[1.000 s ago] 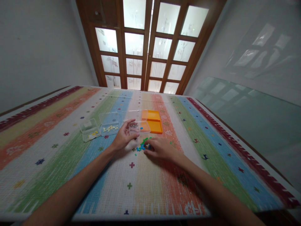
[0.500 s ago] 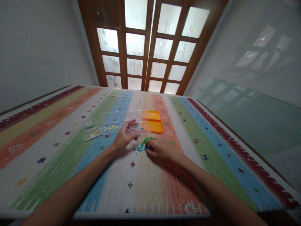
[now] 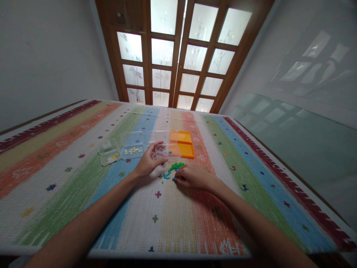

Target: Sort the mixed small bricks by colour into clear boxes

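The loose pieces [image 3: 175,166] are tiny, bright green and blue bits, many of them looking oblong, heaped unevenly just past the right hand's [image 3: 193,176] fingertips, with green crowding the far side and blue scattered nearer; a few lie apart toward the left. The right hand comes in palm down over the striped tablecloth [image 3: 167,230], its forearm slanting up from the lower right, fingers curled and thumb tucked in narrow beside a blue piece [image 3: 173,179]; whether it pinches that piece I cannot tell. The left hand [image 3: 148,163] grips the left end of a clear box [image 3: 176,153], thumb along the near side and fingers behind, the forearm reaching in from the lower left. Inside that box, to the right of the left thumb, lie a blue piece and some greyish bits. Beyond the box is an orange case [image 3: 186,149] with two compartments. To the left of the left hand, an open box of cream pieces [image 3: 141,148] stands nearest, then a smaller one with yellow pieces [image 3: 104,160].
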`<state>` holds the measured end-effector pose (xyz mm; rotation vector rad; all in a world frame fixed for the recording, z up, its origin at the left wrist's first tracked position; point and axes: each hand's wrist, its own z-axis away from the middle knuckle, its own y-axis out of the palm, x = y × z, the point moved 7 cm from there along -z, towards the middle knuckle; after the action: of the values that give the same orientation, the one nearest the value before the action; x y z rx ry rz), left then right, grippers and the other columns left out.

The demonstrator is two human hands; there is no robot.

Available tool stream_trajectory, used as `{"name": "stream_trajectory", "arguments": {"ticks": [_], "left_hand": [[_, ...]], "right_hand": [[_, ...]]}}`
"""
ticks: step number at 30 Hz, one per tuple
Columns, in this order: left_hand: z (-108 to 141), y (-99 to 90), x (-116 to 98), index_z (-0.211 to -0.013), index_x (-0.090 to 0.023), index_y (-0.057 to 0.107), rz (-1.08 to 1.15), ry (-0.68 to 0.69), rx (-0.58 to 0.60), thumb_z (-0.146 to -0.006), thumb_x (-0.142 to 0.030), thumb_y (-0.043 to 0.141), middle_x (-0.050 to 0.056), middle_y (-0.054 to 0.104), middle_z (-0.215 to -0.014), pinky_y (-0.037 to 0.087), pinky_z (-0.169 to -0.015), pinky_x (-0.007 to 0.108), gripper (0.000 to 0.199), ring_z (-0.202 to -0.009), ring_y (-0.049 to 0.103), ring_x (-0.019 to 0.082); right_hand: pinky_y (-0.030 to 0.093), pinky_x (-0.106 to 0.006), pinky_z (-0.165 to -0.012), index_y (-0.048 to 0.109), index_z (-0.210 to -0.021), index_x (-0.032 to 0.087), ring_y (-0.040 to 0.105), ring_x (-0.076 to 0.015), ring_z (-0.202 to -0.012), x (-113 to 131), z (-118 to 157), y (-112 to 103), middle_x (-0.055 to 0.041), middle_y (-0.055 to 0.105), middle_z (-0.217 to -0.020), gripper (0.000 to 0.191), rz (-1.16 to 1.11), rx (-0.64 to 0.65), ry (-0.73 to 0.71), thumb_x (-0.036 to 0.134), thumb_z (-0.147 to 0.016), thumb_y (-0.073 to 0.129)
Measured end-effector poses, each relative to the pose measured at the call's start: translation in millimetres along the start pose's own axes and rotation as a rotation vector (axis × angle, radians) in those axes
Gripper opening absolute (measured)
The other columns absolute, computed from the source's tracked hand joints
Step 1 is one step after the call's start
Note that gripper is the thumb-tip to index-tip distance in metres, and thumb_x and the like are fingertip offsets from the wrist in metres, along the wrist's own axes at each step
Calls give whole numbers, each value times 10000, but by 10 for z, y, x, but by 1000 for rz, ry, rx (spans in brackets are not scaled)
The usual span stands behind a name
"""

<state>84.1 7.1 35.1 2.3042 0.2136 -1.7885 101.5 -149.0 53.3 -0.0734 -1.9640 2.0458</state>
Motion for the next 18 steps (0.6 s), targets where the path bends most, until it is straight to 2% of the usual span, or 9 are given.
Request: {"name": "stream_trajectory", "arguments": {"ticks": [7,18], "left_hand": [[10,2,3,-1277,-214,533,0,5,7,-683,-233,811,117,595,-1315,541,-946,400,656,-959,668,172],[10,7,-33,-1280,-208,532,-16,-3,17,-682,-238,808,112,604,-1277,535,-947,395,659,-968,659,174]], "right_hand": [[335,-251,-643,739,-877,133,589,-157,-740,-47,-37,12,-90,735,-881,156,-11,-48,-4,147,-901,586],[342,-263,-646,731,-882,128,583,-153,-711,-64,-50,3,-87,732,-871,213,21,-40,71,186,-946,535]]}}
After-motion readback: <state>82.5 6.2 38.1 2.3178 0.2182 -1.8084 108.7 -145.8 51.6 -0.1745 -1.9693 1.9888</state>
